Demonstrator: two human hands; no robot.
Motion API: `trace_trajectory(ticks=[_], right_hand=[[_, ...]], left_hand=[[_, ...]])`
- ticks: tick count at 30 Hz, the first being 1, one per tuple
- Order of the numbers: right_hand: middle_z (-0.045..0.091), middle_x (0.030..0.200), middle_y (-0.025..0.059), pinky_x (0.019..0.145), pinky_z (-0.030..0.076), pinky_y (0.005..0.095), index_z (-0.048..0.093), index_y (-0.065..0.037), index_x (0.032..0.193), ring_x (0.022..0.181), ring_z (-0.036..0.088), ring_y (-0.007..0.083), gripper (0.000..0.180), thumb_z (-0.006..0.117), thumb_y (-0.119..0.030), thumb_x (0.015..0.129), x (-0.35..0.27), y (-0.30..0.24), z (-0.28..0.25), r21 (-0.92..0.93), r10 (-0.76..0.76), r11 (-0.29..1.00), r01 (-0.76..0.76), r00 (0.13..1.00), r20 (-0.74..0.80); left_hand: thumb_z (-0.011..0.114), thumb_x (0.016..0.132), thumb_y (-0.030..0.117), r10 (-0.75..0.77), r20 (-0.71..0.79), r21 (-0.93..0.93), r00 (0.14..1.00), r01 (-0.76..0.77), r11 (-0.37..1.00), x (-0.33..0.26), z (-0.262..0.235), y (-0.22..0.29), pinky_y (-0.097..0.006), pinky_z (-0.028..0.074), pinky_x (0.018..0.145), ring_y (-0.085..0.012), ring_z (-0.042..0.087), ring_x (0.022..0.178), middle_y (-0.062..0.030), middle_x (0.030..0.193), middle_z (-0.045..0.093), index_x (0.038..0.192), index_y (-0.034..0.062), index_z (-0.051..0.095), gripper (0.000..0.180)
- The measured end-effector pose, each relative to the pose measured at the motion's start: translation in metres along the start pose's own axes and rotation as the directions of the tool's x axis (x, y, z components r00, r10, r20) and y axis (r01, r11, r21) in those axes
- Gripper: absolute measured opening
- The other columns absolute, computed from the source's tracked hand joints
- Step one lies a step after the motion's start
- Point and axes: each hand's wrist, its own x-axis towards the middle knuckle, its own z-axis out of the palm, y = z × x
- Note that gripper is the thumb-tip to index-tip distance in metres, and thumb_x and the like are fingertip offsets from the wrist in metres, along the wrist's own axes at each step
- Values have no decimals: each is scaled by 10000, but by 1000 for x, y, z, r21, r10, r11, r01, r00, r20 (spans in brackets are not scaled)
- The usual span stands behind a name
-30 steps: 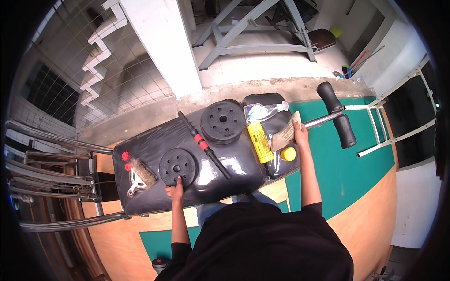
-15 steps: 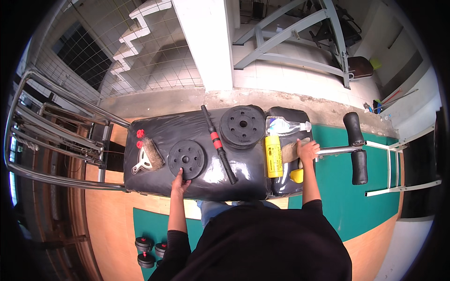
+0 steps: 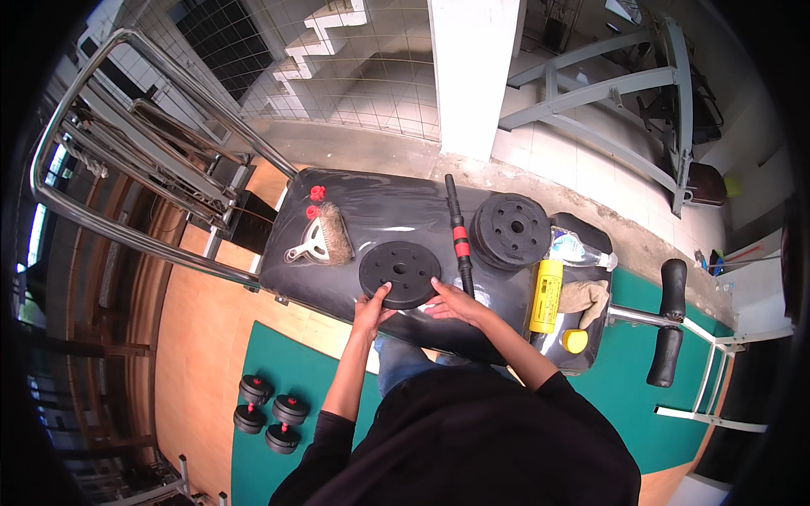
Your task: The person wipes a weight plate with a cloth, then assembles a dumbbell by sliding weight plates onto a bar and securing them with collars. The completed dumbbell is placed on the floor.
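So your black weight plate (image 3: 400,260) lies on the dark padded counter (image 3: 396,198), close to its near edge, and it's just past your fingertips with a hand on each side. It's round and lies flat or close to it, so there's no long axis to line up with; what counts is which bit of rim each hand has. Your left hand (image 3: 369,312) is at the near-left rim, thumb over the top face, and your right hand (image 3: 454,304) is at the near-right rim, thumb side touching the edge and fingers fanned out below it. Neither's really nearer, you're pretty even on it. As for the grip, thumb and fingers look parted on both hands, but I can't tell if either one is actually pinching the plate, since the undersides are hidden. The long thing is the black-and-red bar (image 3: 460,240), just right of the plate and pointing away from you, with your right hand closer to it. The stacked plates (image 3: 504,236) are right beyond that, and the brush (image 3: 336,234) is off to the plate's left.
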Motion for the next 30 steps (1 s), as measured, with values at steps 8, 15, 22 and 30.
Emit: trace_trajectory(ticks=[8, 15, 22, 30], right_hand=[[579, 997, 148, 762, 559, 312, 413, 69, 1128, 829, 644, 224, 523, 661, -295, 847, -48, 20, 15, 200, -53, 977, 72, 994, -99], [547, 906, 86, 693, 562, 264, 428, 53, 1119, 727, 595, 136, 476, 677, -239, 838, -104, -24, -44, 17, -431, 858, 514, 736, -522], [585, 894, 140, 613, 565, 260, 459, 65, 1005, 659, 638, 177, 470, 682, -310, 829, -102, -41, -124, -35, -400, 861, 507, 634, -662], [581, 691, 115, 515, 500, 279, 466, 53, 855, 593, 622, 167, 621, 576, -558, 828, -89, -29, -155, -534, -457, 843, 64, 608, -649]], left_hand=[[706, 790, 274, 88, 101, 234, 991, -109, 966, -55, 16, 27, -255, 565, 594, -163, 644, 781, -136, 957, 619, 1055, -45, 492, 467], [716, 784, 353, 163, 490, 341, 856, -361, 868, -10, 120, 49, -235, 523, 533, -130, 641, 669, -96, 820, 640, 927, -12, 537, 431], [670, 711, 604, 120, 605, 556, 788, -525, 645, 38, 209, 60, -247, 493, 498, -143, 645, 572, -105, 636, 638, 778, -34, 540, 655], [559, 720, 706, 167, 628, 699, 761, -645, 308, 64, 210, 43, -293, 468, 533, -195, 590, 503, -104, 553, 571, 655, -1, 548, 711]])
